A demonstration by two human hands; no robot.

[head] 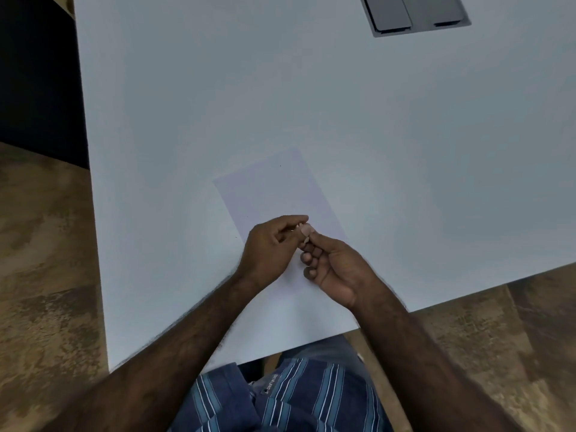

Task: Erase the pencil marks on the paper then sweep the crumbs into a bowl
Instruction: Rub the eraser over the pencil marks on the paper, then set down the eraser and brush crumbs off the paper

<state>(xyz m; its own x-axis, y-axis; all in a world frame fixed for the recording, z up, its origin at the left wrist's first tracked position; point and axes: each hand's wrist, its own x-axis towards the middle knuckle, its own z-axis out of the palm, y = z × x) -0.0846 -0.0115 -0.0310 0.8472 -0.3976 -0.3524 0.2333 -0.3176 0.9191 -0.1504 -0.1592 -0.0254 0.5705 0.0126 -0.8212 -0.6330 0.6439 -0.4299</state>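
Note:
A pale lilac sheet of paper (274, 188) lies tilted on the white table (405, 151). I make out only a tiny dark speck on it, no clear pencil marks. My left hand (268, 247) and my right hand (336, 266) meet over the paper's near corner. Their fingertips pinch a small pale object (304, 236), probably an eraser, mostly hidden by the fingers. Which hand bears it is hard to tell. No bowl is in view.
A grey hatch with two flaps (414, 14) is set into the table at the far right. The table's left edge and near edge drop to a brown patterned floor (46, 275). My lap in a striped blue shirt sits below the near edge.

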